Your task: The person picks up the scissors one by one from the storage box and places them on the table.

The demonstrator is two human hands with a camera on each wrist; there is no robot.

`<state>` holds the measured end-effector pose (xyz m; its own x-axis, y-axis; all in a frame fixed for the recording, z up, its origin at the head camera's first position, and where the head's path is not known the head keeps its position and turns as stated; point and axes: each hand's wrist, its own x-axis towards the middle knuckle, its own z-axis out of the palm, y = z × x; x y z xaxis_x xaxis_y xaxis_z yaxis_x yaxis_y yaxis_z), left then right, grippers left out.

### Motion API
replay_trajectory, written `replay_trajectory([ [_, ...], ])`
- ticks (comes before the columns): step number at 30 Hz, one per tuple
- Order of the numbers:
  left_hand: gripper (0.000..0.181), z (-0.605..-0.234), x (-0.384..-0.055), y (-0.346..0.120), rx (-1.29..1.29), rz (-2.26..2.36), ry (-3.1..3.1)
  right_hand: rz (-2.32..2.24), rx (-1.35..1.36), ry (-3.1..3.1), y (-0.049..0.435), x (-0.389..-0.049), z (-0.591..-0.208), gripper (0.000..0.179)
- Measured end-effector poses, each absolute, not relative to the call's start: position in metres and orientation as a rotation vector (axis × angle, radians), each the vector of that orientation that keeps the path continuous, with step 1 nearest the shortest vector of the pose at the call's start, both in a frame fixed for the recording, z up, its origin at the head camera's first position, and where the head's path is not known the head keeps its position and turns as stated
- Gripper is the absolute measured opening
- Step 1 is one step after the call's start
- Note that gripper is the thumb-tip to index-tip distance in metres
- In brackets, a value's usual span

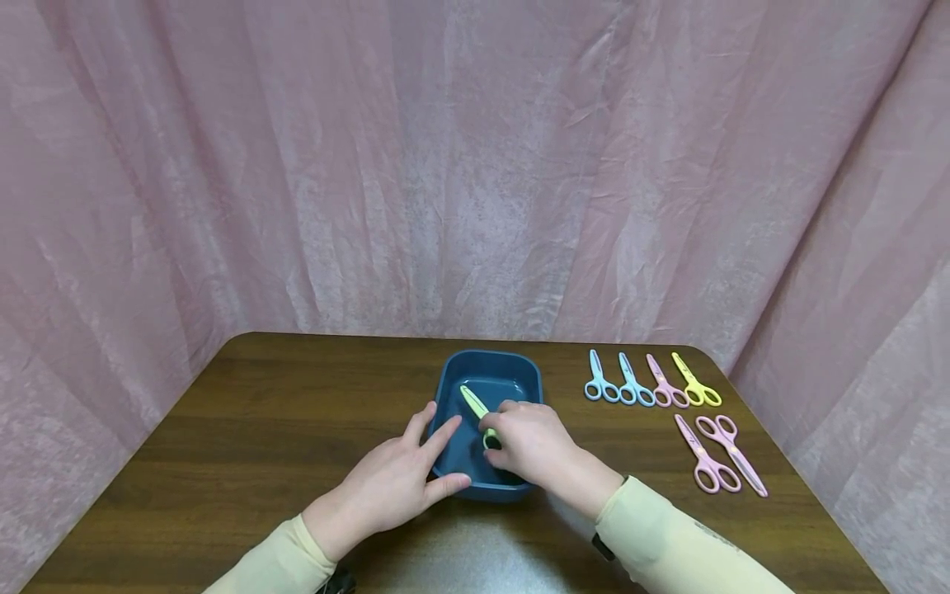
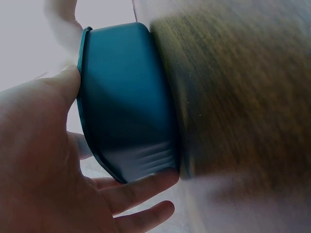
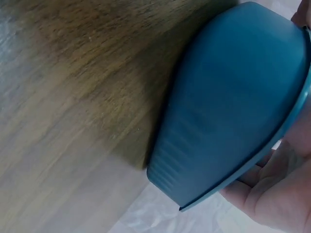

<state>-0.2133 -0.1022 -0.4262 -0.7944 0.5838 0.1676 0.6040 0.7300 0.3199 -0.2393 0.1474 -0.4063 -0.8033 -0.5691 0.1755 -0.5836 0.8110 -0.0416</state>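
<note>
A dark blue rectangular tub [image 1: 486, 492] stands on the table, with a pair of light green scissors [image 1: 473, 402] inside, blade pointing away to the left. The person's right hand [image 1: 530, 437] reaches over the near right rim and pinches these scissors by the handles, partly hiding them. At the tub's left side, the left hand [image 1: 397, 478] has its fingers spread and fairly straight. In the left wrist view, the left thumb [image 2: 70, 80] touches the tub's rim, and a finger [image 2: 146, 189] lies along its outer wall. The right wrist view shows the tub's outer wall [image 3: 228, 92].
Right of the tub, blue scissors [image 1: 599, 381], more blue scissors [image 1: 633, 384], pink scissors [image 1: 665, 386] and yellow scissors [image 1: 695, 384] lie in a row. Nearer are pink scissors [image 1: 705, 462] and another pink pair [image 1: 735, 454], turned around. Pink curtains [image 1: 475, 181] hang behind the wooden table [image 1: 297, 404].
</note>
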Motion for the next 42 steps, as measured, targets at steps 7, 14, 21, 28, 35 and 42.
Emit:
replay_trajectory([
  [7, 0.082, -0.427, -0.213, -0.102, -0.985, -0.561, -2.857, 0.223, 0.88, -2.835, 0.153, -0.234, -0.401, 0.029],
  [14, 0.083, -0.427, -0.213, -0.102, -0.982, -0.567, -2.848, 0.267, 0.878, -2.765, 0.161, -0.227, -0.396, 0.03],
  [21, 0.084, -0.427, -0.213, -0.102, -0.976, -0.57, -2.863, 0.263, 0.853, -2.702, 0.169, -0.218, -0.389, 0.031],
  [28, 0.084, -0.427, -0.213, -0.102, -0.976, -0.567, -2.865, 0.257, 0.826, -2.624, 0.181, -0.212, -0.385, 0.03],
  [35, 0.085, -0.427, -0.213, -0.102, -0.958, -0.565, -2.88, 0.228, 0.796, -2.573, 0.193, -0.206, -0.382, 0.03],
  [42, 0.081, -0.427, -0.213, -0.101, -0.959, -0.571, -2.888, 0.202, 0.744, -2.57, 0.208, -0.2, -0.379, 0.031],
])
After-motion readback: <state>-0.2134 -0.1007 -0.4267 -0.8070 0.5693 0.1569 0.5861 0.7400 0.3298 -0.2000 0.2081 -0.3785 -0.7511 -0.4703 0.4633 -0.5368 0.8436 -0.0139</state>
